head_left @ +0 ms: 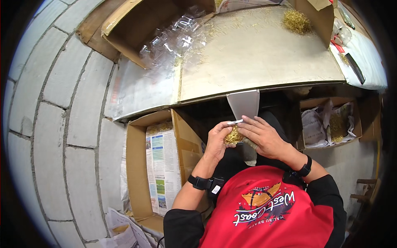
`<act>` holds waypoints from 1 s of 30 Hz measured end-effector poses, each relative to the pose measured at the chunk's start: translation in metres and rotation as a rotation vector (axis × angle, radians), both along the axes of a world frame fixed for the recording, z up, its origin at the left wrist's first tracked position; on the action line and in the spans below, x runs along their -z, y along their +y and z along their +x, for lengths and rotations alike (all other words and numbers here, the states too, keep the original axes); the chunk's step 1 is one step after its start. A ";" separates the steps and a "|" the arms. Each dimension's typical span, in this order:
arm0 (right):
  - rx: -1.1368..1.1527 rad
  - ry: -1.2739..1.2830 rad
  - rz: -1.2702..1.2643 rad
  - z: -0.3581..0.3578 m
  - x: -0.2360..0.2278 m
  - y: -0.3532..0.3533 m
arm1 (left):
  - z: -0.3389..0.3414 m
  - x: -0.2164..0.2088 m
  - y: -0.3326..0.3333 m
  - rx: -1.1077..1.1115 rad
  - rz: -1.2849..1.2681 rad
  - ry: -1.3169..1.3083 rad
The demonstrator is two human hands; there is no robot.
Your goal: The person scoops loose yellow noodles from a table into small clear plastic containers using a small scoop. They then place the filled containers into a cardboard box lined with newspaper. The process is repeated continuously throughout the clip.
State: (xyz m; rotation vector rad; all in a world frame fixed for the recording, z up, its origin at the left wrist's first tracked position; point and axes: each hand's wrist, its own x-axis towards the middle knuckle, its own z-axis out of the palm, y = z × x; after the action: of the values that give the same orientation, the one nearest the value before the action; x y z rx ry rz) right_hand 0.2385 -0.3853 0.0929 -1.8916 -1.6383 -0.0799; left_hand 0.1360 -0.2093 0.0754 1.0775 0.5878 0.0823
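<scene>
In front of my lap, a small clear plastic box [235, 122] filled with thin gold wire pieces [234, 136] sits between my hands. Its upper edge looks white with glare, and much of its body is covered by fingers. My left hand [216, 140] is closed round its left side, thumb across the front. On the other side, my right hand [264, 138] grips the box, its fingers lying over the top right edge. The gold pieces are too small to tell their exact kind.
Ahead is a worktable [264, 53] with a pile of clear plastic boxes [178, 43] and a gold heap [297, 22]. A newspaper-lined carton [176, 144] stands left, another carton [308, 142] right. A black-handled tool [355, 68] lies far right. A grey panel [244, 103] hangs below the table edge.
</scene>
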 end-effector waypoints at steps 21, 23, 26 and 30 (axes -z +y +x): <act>-0.341 -0.200 -0.117 -0.031 -0.039 0.068 | -0.053 -0.032 0.045 -0.122 -0.082 -0.202; -0.364 -0.196 -0.039 -0.038 -0.048 0.081 | -0.056 -0.035 0.056 -0.203 -0.069 -0.191; -0.322 -0.129 0.105 -0.039 -0.061 0.091 | -0.070 -0.049 0.092 -0.179 -0.066 -0.164; -0.208 -0.024 0.167 -0.027 -0.065 0.103 | -0.104 -0.053 0.164 -0.440 0.019 -0.192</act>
State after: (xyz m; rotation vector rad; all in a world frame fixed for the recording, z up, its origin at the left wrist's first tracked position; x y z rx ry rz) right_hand 0.2112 -0.2818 0.1583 -1.5941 -1.7766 -0.1491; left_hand 0.0316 -0.0452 0.1286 0.9301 0.6424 0.5695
